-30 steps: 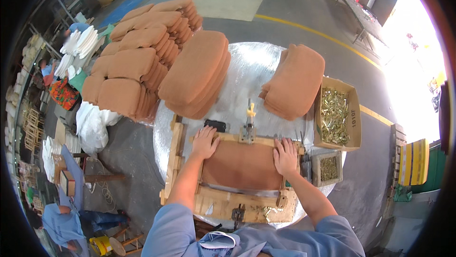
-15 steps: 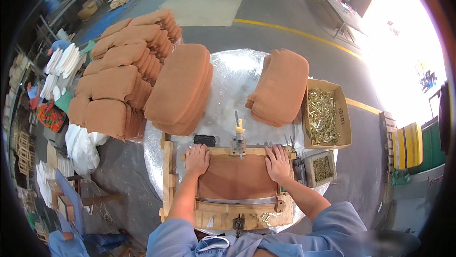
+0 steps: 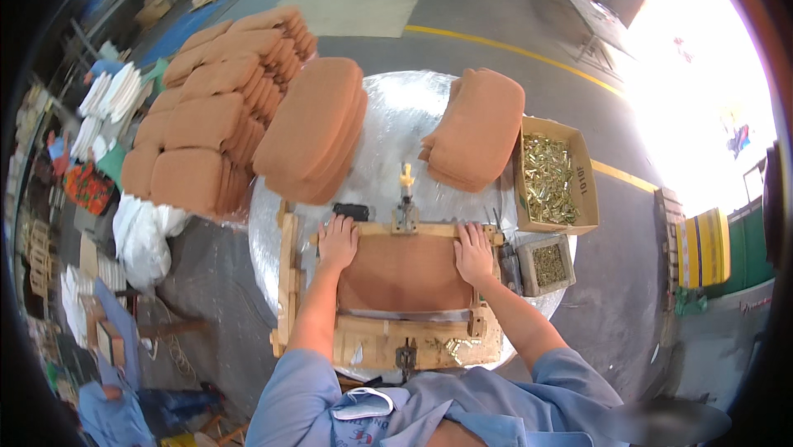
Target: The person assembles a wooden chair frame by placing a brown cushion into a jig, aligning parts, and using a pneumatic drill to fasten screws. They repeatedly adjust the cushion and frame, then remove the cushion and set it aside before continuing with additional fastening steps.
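Note:
A brown, fabric-like panel [image 3: 405, 273] lies in a wooden frame [image 3: 417, 230] in front of me. My left hand [image 3: 339, 242] rests on the far left corner of the frame, its fingers stretched across the wooden bar. On the far right corner lies my right hand [image 3: 473, 254], palm down and fingers extended. Neither hand grasps anything. Between them a metal clamp [image 3: 405, 214] with a yellow tip is fixed at the middle of the far bar. A second metal clamp [image 3: 405, 354] sits on the near side of the wooden base [image 3: 372, 340].
Brown panels stand in a left pile [image 3: 310, 129], a right pile [image 3: 477, 129] and large stacks [image 3: 194, 121] farther left. On the right are a cardboard box [image 3: 586, 199] of shiny metal pieces and a smaller tray [image 3: 529, 282]. A black object [image 3: 352, 211] lies beyond my left hand.
The view has shifted, so the table and frame sit higher in the picture. The far clamp's rod no longer reaches over the panel. Both hands stay on the far bar.

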The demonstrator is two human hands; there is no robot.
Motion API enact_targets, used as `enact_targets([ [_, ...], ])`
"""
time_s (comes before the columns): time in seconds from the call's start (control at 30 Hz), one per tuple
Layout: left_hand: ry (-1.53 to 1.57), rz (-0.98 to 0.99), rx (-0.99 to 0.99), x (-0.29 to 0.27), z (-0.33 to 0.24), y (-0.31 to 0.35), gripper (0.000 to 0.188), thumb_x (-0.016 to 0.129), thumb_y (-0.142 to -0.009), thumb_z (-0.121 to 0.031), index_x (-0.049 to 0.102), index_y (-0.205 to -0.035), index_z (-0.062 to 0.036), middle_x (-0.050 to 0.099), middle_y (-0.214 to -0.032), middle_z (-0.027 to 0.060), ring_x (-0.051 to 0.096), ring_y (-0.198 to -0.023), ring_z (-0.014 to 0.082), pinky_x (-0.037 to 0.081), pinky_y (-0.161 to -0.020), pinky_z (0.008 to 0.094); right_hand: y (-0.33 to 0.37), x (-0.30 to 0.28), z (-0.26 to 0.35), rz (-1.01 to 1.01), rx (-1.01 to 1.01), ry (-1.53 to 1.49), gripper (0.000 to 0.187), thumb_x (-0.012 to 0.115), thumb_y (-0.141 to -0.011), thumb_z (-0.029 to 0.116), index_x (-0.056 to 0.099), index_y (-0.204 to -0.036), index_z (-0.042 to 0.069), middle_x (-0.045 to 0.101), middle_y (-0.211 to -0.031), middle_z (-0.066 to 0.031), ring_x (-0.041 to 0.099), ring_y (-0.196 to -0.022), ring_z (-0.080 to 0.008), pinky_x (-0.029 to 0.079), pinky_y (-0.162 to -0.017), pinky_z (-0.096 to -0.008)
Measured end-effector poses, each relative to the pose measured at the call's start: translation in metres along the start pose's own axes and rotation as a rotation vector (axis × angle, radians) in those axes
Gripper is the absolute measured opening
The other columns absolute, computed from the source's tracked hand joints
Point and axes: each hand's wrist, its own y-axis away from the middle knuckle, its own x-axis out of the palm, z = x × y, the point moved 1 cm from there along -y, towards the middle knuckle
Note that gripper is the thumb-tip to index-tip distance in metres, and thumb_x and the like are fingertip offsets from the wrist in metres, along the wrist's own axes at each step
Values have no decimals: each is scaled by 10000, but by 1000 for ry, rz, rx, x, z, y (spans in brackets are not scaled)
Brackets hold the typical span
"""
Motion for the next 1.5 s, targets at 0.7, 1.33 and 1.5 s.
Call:
enact_targets([
  [0.7, 35, 145, 1, -8, -110, 293, 800, 688, -1019, -387, 375, -1688, -81, 333, -1758, 216, 257, -1652, 410, 229, -1316, 637, 259, -36, 41, 133, -85, -227, 655, 706, -966, 174, 541, -1586, 46, 535, -1645, -162, 282, -1635, -455, 275, -1311, -598],
  [1.33, 1, 180, -20, -37, -104, 250, 942, 857, -907, -222, 337, -1682, -99, 322, -1724, 217, 357, -1590, 416, 425, -1265, 487, 227, -46, 16, 25, 153, 12, 769, 892, -817, 249, 535, -1494, 182, 550, -1523, -74, 539, -1398, -330, 433, -1098, -515],
  [1.5, 91, 166, -54, -57, -91, 260, 763, 808, -951, -278, 473, -1613, -101, 455, -1659, 214, 420, -1556, 392, 422, -1248, 494, 264, -38, 38, -146, 221, -93, 712, 848, -848, 212, 536, -1482, 129, 567, -1488, -123, 552, -1359, -376, 437, -1102, -532],
])
